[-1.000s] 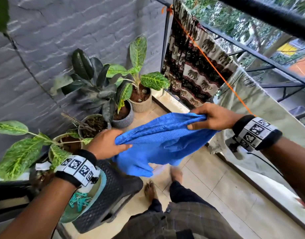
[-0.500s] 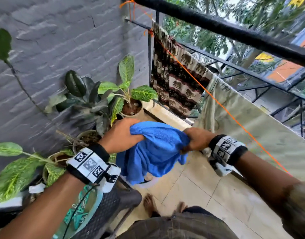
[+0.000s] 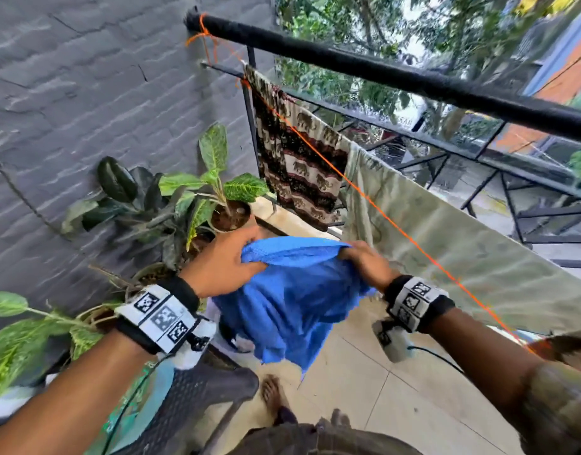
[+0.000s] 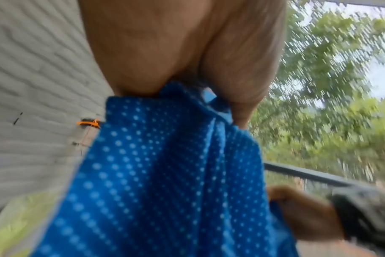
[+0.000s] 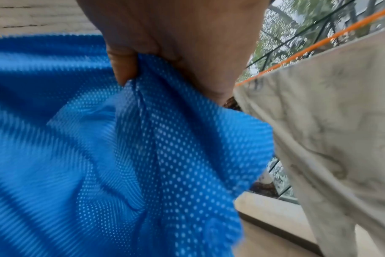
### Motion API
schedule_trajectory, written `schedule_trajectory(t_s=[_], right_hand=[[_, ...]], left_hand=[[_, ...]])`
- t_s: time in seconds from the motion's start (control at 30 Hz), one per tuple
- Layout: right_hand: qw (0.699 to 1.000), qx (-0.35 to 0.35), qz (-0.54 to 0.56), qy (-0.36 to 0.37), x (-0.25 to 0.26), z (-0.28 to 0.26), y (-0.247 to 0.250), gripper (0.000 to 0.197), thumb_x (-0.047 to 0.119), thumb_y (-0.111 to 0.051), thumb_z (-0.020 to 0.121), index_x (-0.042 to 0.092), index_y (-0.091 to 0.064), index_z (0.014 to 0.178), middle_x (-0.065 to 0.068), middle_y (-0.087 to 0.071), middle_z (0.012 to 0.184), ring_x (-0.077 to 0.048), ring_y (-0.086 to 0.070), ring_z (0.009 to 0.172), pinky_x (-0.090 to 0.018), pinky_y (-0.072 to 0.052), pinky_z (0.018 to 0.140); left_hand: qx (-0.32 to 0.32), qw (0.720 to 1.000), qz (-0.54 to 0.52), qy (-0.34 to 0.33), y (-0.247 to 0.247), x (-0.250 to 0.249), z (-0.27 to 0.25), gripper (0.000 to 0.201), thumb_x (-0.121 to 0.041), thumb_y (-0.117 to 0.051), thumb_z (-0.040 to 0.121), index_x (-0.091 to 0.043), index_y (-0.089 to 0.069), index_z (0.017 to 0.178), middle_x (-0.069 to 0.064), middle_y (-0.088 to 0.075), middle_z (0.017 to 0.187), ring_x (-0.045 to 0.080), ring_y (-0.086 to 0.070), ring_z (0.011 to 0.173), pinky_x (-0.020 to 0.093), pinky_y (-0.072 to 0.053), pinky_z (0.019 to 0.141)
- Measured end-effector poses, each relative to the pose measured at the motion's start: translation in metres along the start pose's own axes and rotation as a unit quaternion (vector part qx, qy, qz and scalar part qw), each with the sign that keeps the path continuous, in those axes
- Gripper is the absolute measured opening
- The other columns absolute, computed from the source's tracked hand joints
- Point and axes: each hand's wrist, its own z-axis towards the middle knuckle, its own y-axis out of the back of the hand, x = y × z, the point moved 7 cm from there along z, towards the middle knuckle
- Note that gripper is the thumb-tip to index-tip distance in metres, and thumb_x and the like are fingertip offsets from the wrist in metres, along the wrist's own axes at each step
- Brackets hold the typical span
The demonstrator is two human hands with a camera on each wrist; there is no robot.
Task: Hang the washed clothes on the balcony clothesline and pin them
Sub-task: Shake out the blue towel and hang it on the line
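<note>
Both hands have risen with the blue cloth (image 3: 292,290) since half a second ago, and its top edge is now pulled a little wider between them. Left hand (image 3: 223,267) pinches the left end of that edge, thumb on top, fingers curled under. Right hand (image 3: 367,262) grips the right end in a closed fist, near the orange line (image 3: 397,226). Both forearms reach forward at about the same height. Made of perforated mesh, the cloth hangs in loose folds below the hands, in front of the pale sheet (image 3: 446,244) on the line, above the tiled floor (image 3: 364,382).
</note>
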Motion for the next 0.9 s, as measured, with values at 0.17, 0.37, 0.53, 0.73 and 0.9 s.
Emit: schedule_trajectory(t_s=[0.17, 0.37, 0.53, 0.73, 0.9], right_hand=[[0.955, 0.164, -0.223, 0.105, 0.006, -0.042, 0.040, 0.027, 0.046, -0.070, 0.082, 0.024, -0.058, 0.071, 0.014, -0.049, 0.062, -0.002, -0.045, 0.062, -0.026, -0.036, 0.057], [0.897, 0.223, -0.381, 0.038, 0.002, -0.081, 0.068, 0.054, 0.068, -0.080, 0.059, 0.021, -0.068, 0.082, 0.003, -0.067, 0.070, -0.005, -0.057, 0.064, -0.029, -0.051, 0.062], [0.845, 0.152, -0.511, 0.023, -0.001, -0.089, 0.095, 0.030, 0.041, -0.072, 0.083, 0.021, -0.057, 0.067, 0.001, -0.056, 0.065, -0.017, -0.050, 0.065, -0.028, -0.039, 0.059], [0.890, 0.074, -0.448, 0.047, -0.001, -0.104, 0.122, 0.028, 0.052, -0.054, 0.085, 0.026, -0.062, 0.091, -0.001, -0.064, 0.092, -0.025, -0.060, 0.091, -0.038, -0.046, 0.084], [0.897, 0.068, -0.433, 0.052, 0.009, -0.129, 0.121, 0.061, 0.079, -0.061, 0.068, 0.020, -0.060, 0.080, 0.001, -0.062, 0.068, -0.011, -0.054, 0.063, -0.024, -0.043, 0.062]], left_hand=[[0.097, 0.981, 0.157, 0.049, -0.041, 0.008, -0.016, 0.066, -0.075, -0.077, 0.058, -0.033, -0.053, 0.104, -0.013, -0.065, 0.090, 0.017, -0.060, 0.084, 0.035, -0.050, 0.075], [0.142, 0.958, 0.243, 0.064, -0.080, -0.003, -0.015, 0.016, -0.025, -0.066, 0.085, -0.037, -0.057, 0.078, -0.009, -0.059, 0.079, 0.026, -0.065, 0.094, 0.034, -0.046, 0.071], [0.126, 0.985, 0.110, 0.046, -0.085, -0.015, 0.001, 0.012, -0.023, -0.056, 0.087, -0.025, -0.065, 0.095, -0.005, -0.069, 0.089, 0.019, -0.065, 0.091, 0.033, -0.047, 0.076], [0.178, 0.984, 0.000, 0.030, -0.094, -0.025, 0.008, 0.043, -0.048, -0.083, 0.074, -0.025, -0.067, 0.106, -0.018, -0.072, 0.095, 0.000, -0.065, 0.086, 0.021, -0.051, 0.083], [0.251, 0.946, 0.202, -0.013, -0.099, -0.022, 0.018, 0.041, -0.035, -0.074, 0.074, -0.028, -0.067, 0.114, -0.008, -0.071, 0.108, 0.013, -0.066, 0.104, 0.030, -0.051, 0.089]])
